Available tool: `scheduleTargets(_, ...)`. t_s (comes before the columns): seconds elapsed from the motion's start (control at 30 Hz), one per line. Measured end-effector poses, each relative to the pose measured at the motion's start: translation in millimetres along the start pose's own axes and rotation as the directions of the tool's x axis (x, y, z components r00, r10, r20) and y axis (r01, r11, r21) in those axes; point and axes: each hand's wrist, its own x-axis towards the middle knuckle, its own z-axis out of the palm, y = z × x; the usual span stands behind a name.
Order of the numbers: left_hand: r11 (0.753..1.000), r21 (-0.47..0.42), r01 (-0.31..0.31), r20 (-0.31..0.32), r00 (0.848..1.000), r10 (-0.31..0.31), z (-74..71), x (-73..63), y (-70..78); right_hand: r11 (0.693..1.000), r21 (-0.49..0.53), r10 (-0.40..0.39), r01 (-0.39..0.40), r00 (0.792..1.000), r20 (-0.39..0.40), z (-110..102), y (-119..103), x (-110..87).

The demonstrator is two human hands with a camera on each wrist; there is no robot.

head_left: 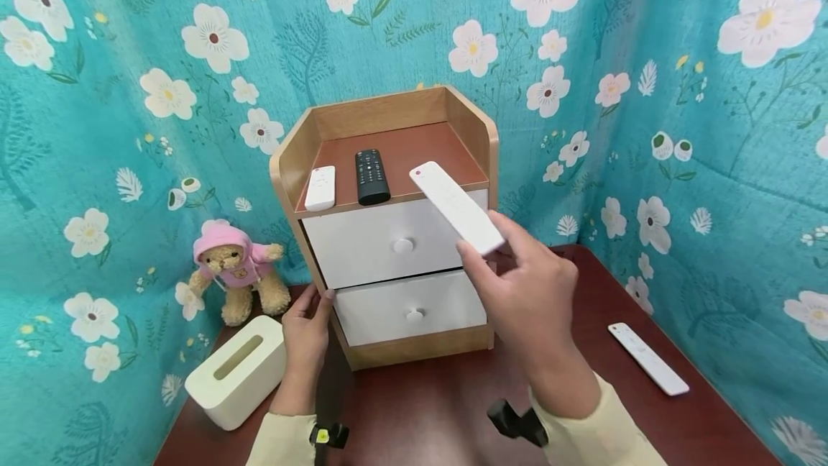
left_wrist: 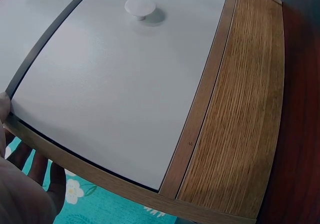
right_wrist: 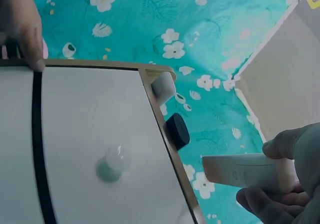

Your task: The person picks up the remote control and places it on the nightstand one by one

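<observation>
- Head view: the right hand (head_left: pixel 530 300) pinches a long white plastic remote (head_left: pixel 456 207) by its near end, held tilted in front of the small wooden two-drawer cabinet (head_left: pixel 394 236), just below its top shelf. A short white remote (head_left: pixel 320 188) and a black remote (head_left: pixel 371 176) lie there; level the held one and aim for the bare right side.
- Left wrist view: the left hand (left_wrist: pixel 22 184) has its fingers curled round the cabinet's lower-left edge; press firmly to steady it.
- Right wrist view: thumb and fingers (right_wrist: pixel 280 144) clamp the remote's end.
</observation>
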Motion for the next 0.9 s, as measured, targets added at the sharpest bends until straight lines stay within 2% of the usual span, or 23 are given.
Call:
scheduleTargets(0.13, 1.0, 0.007, 0.007, 0.007, 1.0, -0.007, 0.6, -3.8, -2.3, 1.0, -0.023, 0.005, -0.003, 0.998, 0.069, 24.7, -5.3, 20.6)
scheduleTargets(0.27, 1.0, -0.004, 0.007, 0.016, 1.0, -0.007, 0.9, -4.6, -4.1, 0.993, -0.115, 0.002, 0.013, 0.992, 0.123, 47.5, -8.9, 38.2)
scheduleTargets(0.47, 1.0, -0.011, 0.004, 0.033, 0.999, -0.004, 1.3, -2.7, -3.5, 0.971, -0.238, 0.049, -0.017, 0.99, 0.131, 71.4, -7.6, 54.4)
scheduleTargets(0.7, 1.0, -0.022, -0.003, 0.019, 1.0, 0.004, 1.5, 0.4, -1.6, 0.96, -0.278, 0.061, -0.018, 0.987, 0.148, 85.4, -7.2, 62.3)
scheduleTargets(0.9, 1.0, 0.004, 0.01, 0.016, 1.0, -0.01, -0.4, 1.9, -0.7, 0.978, -0.205, 0.083, -0.043, 0.979, 0.186, 81.4, -8.5, 55.8)
